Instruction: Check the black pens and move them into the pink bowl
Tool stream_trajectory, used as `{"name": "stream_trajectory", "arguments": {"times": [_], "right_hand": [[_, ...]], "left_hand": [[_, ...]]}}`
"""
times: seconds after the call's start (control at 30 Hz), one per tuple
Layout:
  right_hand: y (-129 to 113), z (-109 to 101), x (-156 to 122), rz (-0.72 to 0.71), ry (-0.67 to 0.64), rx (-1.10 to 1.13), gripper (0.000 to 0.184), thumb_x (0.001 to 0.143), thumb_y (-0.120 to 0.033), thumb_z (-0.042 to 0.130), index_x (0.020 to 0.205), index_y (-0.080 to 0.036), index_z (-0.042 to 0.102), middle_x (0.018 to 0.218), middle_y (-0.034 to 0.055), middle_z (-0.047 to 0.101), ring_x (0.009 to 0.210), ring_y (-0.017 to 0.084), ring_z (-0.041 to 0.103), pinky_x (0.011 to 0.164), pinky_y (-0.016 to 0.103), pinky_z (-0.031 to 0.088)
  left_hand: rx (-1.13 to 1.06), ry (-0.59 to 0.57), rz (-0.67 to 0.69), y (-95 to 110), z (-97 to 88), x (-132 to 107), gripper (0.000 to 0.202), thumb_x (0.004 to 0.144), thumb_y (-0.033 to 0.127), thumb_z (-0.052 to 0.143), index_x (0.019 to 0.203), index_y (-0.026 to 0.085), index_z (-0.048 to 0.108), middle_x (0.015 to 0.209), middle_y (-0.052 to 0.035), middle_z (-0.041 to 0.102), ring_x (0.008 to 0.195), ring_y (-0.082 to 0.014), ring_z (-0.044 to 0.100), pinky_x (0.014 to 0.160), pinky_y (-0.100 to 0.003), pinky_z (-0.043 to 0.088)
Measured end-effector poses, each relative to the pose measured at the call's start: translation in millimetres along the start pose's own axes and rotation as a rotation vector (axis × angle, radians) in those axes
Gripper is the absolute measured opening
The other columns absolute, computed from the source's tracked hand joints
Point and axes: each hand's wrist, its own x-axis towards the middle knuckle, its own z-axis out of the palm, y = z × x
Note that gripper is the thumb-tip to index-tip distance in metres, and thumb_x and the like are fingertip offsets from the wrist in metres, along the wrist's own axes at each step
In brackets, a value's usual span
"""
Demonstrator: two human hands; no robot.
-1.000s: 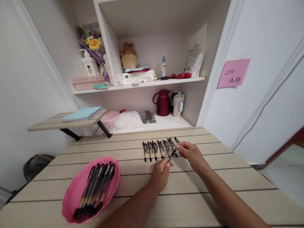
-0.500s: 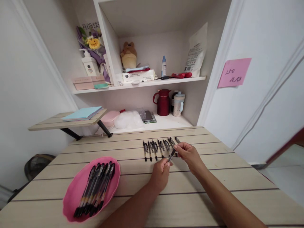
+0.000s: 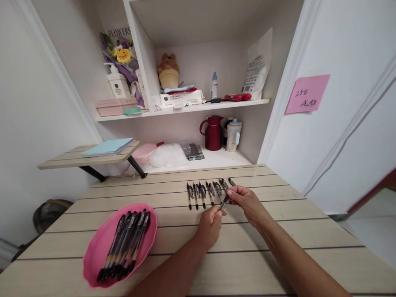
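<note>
Over the middle of the table, my left hand (image 3: 210, 225) is closed around the lower part of a gel pen (image 3: 224, 202). My right hand (image 3: 246, 201) pinches the upper end of that same pen, which slants up to the right. Just behind the hands lies a row of uncapped gel pens (image 3: 196, 197), with black caps (image 3: 217, 188) set between them. One more cap (image 3: 231, 181) rests at the row's right end, past my right fingertips. My right hand partly hides the pens at that side.
A pink scalloped bowl (image 3: 89, 260) with several capped pens (image 3: 126, 243) stands at the left front. Behind it is a raised wooden shelf (image 3: 55, 161) bearing blue paper (image 3: 108, 147). A red jug (image 3: 213, 133) and a speckled cup (image 3: 232, 136) stand in the cabinet at the back.
The whole view has shifted very slightly. Both hands keep their hold on the pen, almost unmoved.
</note>
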Motion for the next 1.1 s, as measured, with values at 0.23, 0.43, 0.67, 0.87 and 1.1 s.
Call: {"name": "stream_trajectory", "arguments": {"times": [0.23, 0.43, 0.67, 0.87, 1.1], "right_hand": [[-1.6, -5.8, 0.5, 0.043, -0.083, 0.06, 0.03, 0.058, -0.042, 0.073, 0.074, -0.017, 0.066, 0.072, 0.003, 0.064, 0.064, 0.013, 0.054, 0.059, 0.026, 0.041], [0.0, -5.7, 0.0, 0.069, -0.106, 0.08, 0.025, 0.063, -0.041, 0.07, 0.074, -0.019, 0.065, 0.074, 0.0023, 0.064, 0.069, 0.014, 0.055, 0.064, 0.026, 0.042], [2.3, -7.1, 1.2, 0.062, -0.056, 0.097, 0.025, 0.056, -0.038, 0.076, 0.065, -0.018, 0.063, 0.068, 0.0012, 0.063, 0.064, 0.013, 0.055, 0.067, 0.029, 0.044], [1.1, -8.8, 0.5, 0.096, -0.126, 0.144, 0.028, 0.059, -0.04, 0.073, 0.077, -0.019, 0.067, 0.082, 0.0046, 0.067, 0.074, 0.016, 0.058, 0.068, 0.029, 0.044], [2.3, -8.3, 0.5, 0.089, -0.14, 0.122, 0.028, 0.064, -0.04, 0.07, 0.083, -0.019, 0.065, 0.084, 0.005, 0.065, 0.077, 0.017, 0.057, 0.068, 0.028, 0.045]], "left_hand": [[0.026, -0.007, 0.016, -0.9, 0.2, 0.4, 0.029, 0.083, 0.035, 0.037, 0.084, 0.014, 0.057, 0.052, 0.0044, 0.041, 0.05, -0.0097, 0.038, 0.052, -0.021, 0.03], [0.038, -0.008, 0.012, -0.5, -0.1, 0.5, 0.029, 0.083, 0.035, 0.037, 0.084, 0.014, 0.057, 0.052, 0.0044, 0.041, 0.05, -0.0097, 0.039, 0.052, -0.021, 0.03], [0.044, -0.006, 0.014, 0.4, 0.0, 0.3, 0.029, 0.083, 0.035, 0.036, 0.083, 0.013, 0.057, 0.051, 0.0047, 0.04, 0.049, -0.0094, 0.037, 0.051, -0.021, 0.029], [0.046, -0.021, 0.012, -1.9, -0.2, 0.9, 0.029, 0.083, 0.034, 0.037, 0.085, 0.014, 0.057, 0.052, 0.0044, 0.041, 0.05, -0.0095, 0.038, 0.052, -0.021, 0.029], [0.047, -0.002, -0.006, 0.4, 0.2, 0.2, 0.028, 0.083, 0.034, 0.037, 0.083, 0.014, 0.057, 0.052, 0.0044, 0.041, 0.05, -0.0095, 0.037, 0.051, -0.021, 0.029]]}}
